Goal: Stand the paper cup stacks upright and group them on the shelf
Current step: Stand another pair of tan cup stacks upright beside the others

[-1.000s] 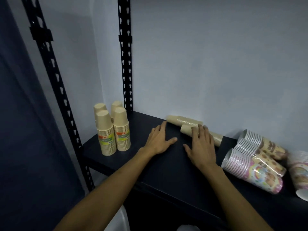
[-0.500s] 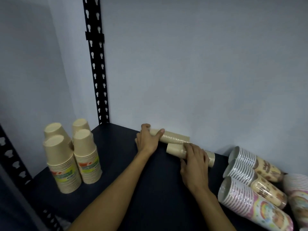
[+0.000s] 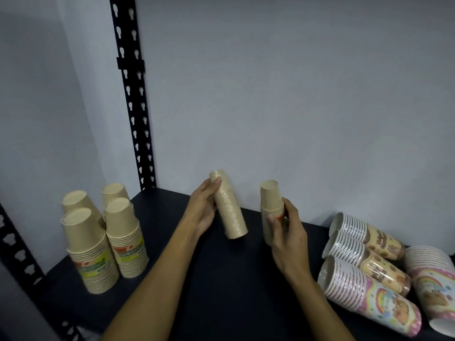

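Two tan paper cup stacks stand nearly upright near the middle of the dark shelf [image 3: 221, 286]. My left hand [image 3: 203, 210] grips the taller narrow stack [image 3: 230, 210], which leans slightly left at its top. My right hand [image 3: 286, 232] holds the shorter tan stack [image 3: 270, 204] from its right side. Several upright tan stacks [image 3: 98, 235] with green labels are grouped at the shelf's left end. Patterned stacks [image 3: 364, 264] in plastic wrap lie on their sides at the right.
A black perforated upright post [image 3: 133, 94] rises at the back left corner, and another post [image 3: 17, 252] runs along the front left. A grey wall backs the shelf. A white cup rim [image 3: 443, 327] shows at the lower right edge.
Both tan stacks lay flat against the wall before; now each hand has tipped its stack up to near vertical. The view has shifted slightly to the left.
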